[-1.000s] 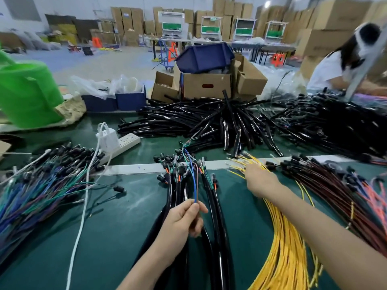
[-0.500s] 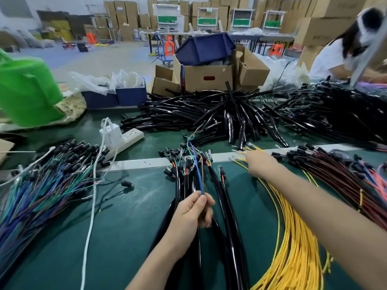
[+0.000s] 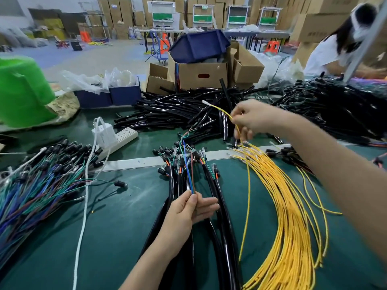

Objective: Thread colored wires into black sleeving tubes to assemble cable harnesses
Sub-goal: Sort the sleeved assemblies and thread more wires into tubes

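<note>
Currently gathering wires for one harness, by the look of it; no threading yet. Pinching a single yellow wire (image 3: 222,110) between thumb and fingertips of the right hand (image 3: 253,118), held up above the table, white-tipped end pointing up and left over the heap of black tubes (image 3: 178,114). Rest of that wire trailing down into the yellow bundle (image 3: 289,206) fanned out on the green mat (image 3: 115,227), probably not yet pulled free. Pinching blue and brown wires (image 3: 189,176) between thumb and forefinger of the left hand (image 3: 188,212), other fingers loosely extended. Holding these low over the sleeved black cables (image 3: 222,206) lying lengthwise on the mat. Hands well apart.

Next, most likely: draw the yellow wire clear of its bundle without dragging neighbours along, carry it across to the left hand, lay it beside the blue and brown pair and level the ends. Then fetch a loose tube from the heap and feed the grouped ends into its mouth. Calls for a firm pinch and even tips, to avoid snagging a strand at the opening.
</note>
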A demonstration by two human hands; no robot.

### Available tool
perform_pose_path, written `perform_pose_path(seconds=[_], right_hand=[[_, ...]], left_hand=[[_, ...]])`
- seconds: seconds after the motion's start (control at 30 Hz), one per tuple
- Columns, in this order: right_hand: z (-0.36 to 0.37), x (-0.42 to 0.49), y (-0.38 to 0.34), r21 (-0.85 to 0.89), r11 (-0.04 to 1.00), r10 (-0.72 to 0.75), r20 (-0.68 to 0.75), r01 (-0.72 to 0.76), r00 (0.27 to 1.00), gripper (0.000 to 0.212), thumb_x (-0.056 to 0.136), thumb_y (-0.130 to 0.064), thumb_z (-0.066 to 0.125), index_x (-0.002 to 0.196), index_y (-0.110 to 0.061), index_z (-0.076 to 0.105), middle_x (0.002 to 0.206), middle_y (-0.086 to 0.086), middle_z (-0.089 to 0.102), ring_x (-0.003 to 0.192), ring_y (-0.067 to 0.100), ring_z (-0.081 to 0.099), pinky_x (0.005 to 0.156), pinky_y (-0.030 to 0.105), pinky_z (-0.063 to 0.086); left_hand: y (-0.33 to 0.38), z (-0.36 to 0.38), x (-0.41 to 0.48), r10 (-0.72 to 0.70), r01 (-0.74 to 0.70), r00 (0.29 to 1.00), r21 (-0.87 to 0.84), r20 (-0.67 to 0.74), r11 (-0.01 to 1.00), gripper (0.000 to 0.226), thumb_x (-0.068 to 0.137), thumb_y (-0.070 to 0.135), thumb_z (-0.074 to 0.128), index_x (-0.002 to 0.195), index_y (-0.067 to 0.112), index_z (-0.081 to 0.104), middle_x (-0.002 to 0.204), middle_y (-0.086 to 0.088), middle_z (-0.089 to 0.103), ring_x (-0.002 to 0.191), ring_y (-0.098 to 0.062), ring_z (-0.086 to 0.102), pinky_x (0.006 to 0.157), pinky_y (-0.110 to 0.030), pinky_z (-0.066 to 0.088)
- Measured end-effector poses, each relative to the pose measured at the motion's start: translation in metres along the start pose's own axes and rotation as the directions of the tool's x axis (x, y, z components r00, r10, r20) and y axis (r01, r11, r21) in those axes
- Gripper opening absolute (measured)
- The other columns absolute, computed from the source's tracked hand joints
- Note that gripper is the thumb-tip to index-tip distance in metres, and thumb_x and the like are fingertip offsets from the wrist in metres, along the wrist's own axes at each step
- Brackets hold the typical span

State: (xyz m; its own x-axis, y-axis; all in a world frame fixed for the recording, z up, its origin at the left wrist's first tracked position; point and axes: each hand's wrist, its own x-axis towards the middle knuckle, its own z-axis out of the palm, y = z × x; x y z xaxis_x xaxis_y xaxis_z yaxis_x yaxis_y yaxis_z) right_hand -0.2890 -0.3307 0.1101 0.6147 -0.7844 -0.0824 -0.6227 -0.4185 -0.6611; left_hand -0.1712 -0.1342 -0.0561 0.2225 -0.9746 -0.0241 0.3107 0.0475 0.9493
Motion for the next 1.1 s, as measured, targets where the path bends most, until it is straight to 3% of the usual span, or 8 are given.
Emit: perform_pose_path(seconds=[0.13,0.37,0.47,0.57,0.67,0.83,0.97,1.1], right_hand=[[-0.003,-0.01,-0.045,0.145,0.969,-0.201,-0.008,0.2,0.98,0.019,0.099,-0.005,0.041,0.088,-0.004,0.056,0.066,0.012,0.063,0.041,0.01,0.054,0.039,0.017,0.042],[0.022,0.006,-0.073,0.258,0.945,-0.204,-0.011,0.2,0.979,0.015,0.103,-0.016,0.029,0.097,-0.011,0.042,0.054,0.009,0.061,0.033,0.015,0.05,0.035,0.018,0.037],[0.036,0.019,-0.073,0.156,0.957,-0.238,-0.066,0.246,0.969,0.014,0.101,-0.014,0.031,0.097,-0.011,0.044,0.052,0.008,0.059,0.031,0.016,0.047,0.034,0.019,0.037],[0.045,0.029,-0.065,0.071,0.964,-0.249,-0.095,0.256,0.964,0.013,0.099,-0.014,0.035,0.097,-0.013,0.048,0.052,0.007,0.059,0.03,0.015,0.049,0.033,0.019,0.038],[0.054,0.037,-0.051,0.189,0.966,-0.151,-0.135,0.175,0.979,0.017,0.099,-0.01,0.035,0.102,-0.013,0.052,0.061,0.013,0.062,0.038,0.017,0.055,0.039,0.022,0.045],[0.078,0.044,-0.019,0.496,0.866,-0.038,-0.077,0.072,0.996,0.04,0.098,-0.003,0.043,0.138,-0.006,0.042,0.107,0.017,0.054,0.074,0.026,0.062,0.072,0.028,0.057],[0.065,0.039,0.041,0.282,0.959,0.08,-0.34,0.02,0.937,0.034,0.091,-0.002,0.049,0.122,-0.009,0.061,0.112,0.014,0.064,0.083,0.027,0.064,0.075,0.031,0.055],[0.036,0.016,0.132,-0.216,0.9,0.218,-0.528,-0.378,0.821,0.033,0.09,-0.008,0.05,0.121,-0.013,0.06,0.125,0.014,0.056,0.114,0.033,0.051,0.091,0.04,0.047]], left_hand=[[-0.004,0.003,0.001,-0.021,0.021,0.998,0.004,-0.057,1.0,0.028,0.103,0.009,0.026,0.083,0.006,0.046,0.1,-0.013,0.073,0.097,-0.026,0.069,0.082,-0.032,0.057],[-0.002,0.005,-0.001,-0.022,0.023,0.999,0.046,-0.032,0.999,0.026,0.103,0.008,0.027,0.089,0.001,0.047,0.096,-0.016,0.073,0.093,-0.029,0.07,0.075,-0.03,0.058],[0.001,0.003,-0.003,-0.022,0.022,1.0,0.065,-0.006,0.998,0.026,0.102,0.008,0.028,0.091,0.001,0.051,0.087,-0.016,0.073,0.07,-0.025,0.071,0.061,-0.027,0.056],[0.003,0.001,-0.004,0.018,-0.015,1.0,0.143,-0.021,0.99,0.025,0.101,0.008,0.032,0.098,-0.001,0.055,0.064,-0.007,0.065,0.041,-0.01,0.044,0.044,-0.019,0.037],[0.002,0.001,-0.002,0.034,-0.034,0.999,0.157,0.004,0.987,0.027,0.1,0.008,0.033,0.099,0.003,0.059,0.053,0.004,0.045,0.043,-0.004,0.028,0.043,-0.015,0.024],[0.002,0.002,-0.005,0.062,-0.069,0.996,0.11,0.067,0.992,0.021,0.094,0.016,0.038,0.093,0.002,0.055,0.055,0.008,0.039,0.049,-0.006,0.033,0.049,-0.016,0.032],[0.001,0.0,-0.004,0.064,-0.069,0.996,0.077,0.06,0.995,0.018,0.094,0.012,0.035,0.089,0.003,0.049,0.057,-0.001,0.055,0.053,-0.012,0.049,0.055,-0.021,0.045],[0.002,0.001,-0.004,0.032,-0.036,0.998,0.077,0.056,0.996,0.019,0.099,0.008,0.031,0.091,0.002,0.047,0.06,-0.007,0.056,0.048,-0.016,0.048,0.051,-0.026,0.047]])
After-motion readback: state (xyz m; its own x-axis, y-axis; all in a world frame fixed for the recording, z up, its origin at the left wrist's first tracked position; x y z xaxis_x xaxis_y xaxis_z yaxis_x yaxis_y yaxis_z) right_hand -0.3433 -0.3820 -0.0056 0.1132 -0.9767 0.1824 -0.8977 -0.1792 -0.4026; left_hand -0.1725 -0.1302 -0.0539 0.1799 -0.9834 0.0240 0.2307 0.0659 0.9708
